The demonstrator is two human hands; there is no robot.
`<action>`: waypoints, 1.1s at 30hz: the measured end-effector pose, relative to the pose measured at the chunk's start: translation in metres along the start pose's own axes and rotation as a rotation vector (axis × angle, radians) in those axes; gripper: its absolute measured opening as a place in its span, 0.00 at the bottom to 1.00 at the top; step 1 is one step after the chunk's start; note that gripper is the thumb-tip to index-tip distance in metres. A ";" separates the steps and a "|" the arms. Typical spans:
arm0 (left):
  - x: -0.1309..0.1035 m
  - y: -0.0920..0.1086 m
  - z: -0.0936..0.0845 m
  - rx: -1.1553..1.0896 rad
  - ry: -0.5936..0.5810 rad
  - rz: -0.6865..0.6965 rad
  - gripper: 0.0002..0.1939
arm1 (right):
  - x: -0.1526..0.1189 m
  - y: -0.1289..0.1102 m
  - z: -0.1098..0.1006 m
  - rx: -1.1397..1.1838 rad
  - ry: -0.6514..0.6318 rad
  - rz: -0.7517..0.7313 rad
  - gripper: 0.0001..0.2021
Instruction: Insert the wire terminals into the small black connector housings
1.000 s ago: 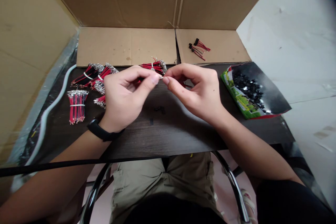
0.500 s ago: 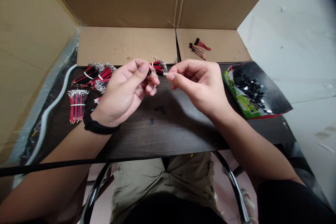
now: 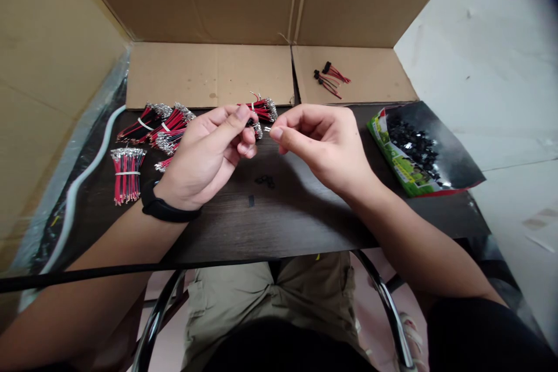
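While the left hand point(image 3: 209, 148) grips a black piece point(image 3: 250, 122), metal tips point(image 3: 267, 129) face it from the right hand point(image 3: 325, 142)

Beyond the person's trousers point(image 3: 244, 290), on the dark table point(image 3: 305, 226), loose black parts point(image 3: 267, 181) lie near the middle; past these in the view, both hands are raised over the tabletop; the left pinches the black piece between thumb and fingers, mostly covering it; the right presses thumb and forefinger together on the thin tips, which stick out past the fingertips; a small gap separates tips from piece. The tips point to the person's left, their long axis running roughly crosswise; the black piece is too hidden to tell its axis. A loosened pinch could let either drop, and black on so dark a surface would be hard to spot; tips knocked against the piece at a slant could bend. Farther off, tied wire bundles point(image 3: 128, 174) sit at the left, some partly behind the left hand; at the right lies a bag point(image 3: 403, 168) with a heap of black bits point(image 3: 414, 145) inside; farthest, wired connectors point(image 3: 335, 74) rest on flat cardboard point(image 3: 375, 84).
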State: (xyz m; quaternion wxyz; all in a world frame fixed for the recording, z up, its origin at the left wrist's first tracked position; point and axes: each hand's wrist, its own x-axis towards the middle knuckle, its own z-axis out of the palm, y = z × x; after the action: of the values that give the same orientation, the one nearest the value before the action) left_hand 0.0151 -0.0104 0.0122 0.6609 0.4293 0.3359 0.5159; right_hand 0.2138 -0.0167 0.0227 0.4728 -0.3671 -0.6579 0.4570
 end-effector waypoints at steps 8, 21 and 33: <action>-0.001 -0.006 0.004 0.013 0.022 0.039 0.13 | -0.001 -0.001 0.002 0.038 0.006 0.021 0.21; -0.004 -0.007 0.006 0.110 0.062 0.099 0.13 | 0.000 0.002 0.003 0.019 0.015 -0.016 0.17; -0.009 -0.007 0.006 0.381 0.120 0.320 0.08 | -0.007 -0.003 0.003 -0.302 0.097 -0.288 0.07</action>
State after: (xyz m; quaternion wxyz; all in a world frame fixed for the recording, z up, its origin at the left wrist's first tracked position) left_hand 0.0215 -0.0211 0.0083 0.4566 0.5625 0.3936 0.5659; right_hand 0.2126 -0.0248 0.0232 0.5041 -0.3574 -0.7411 0.2627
